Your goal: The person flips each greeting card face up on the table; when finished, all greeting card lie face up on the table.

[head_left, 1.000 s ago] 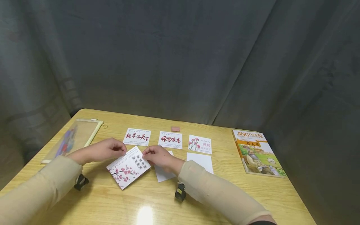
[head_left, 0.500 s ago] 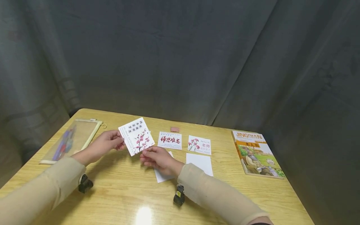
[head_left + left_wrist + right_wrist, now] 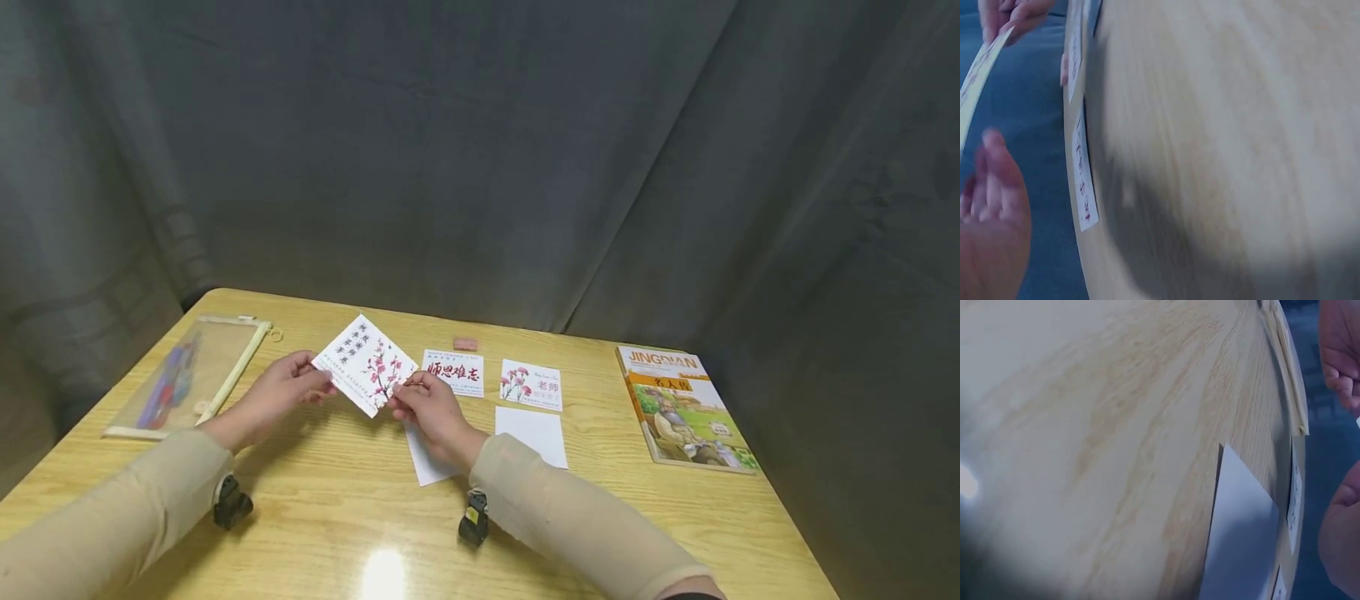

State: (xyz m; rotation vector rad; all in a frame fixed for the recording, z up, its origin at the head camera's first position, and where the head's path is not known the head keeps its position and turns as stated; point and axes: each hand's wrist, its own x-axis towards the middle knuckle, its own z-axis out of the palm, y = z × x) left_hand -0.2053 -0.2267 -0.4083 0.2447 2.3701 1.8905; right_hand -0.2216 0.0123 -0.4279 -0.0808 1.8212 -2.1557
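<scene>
The fingers of your right hand [image 3: 433, 414] pinched the blossom-printed card [image 3: 351, 360], tilted above the surface's [image 3: 322, 512] far left, but I couldn't tell whether your left hand [image 3: 279, 390] gripped it, so a slack pinch risked dropping it askew onto the red-lettered card [image 3: 459, 375].
</scene>
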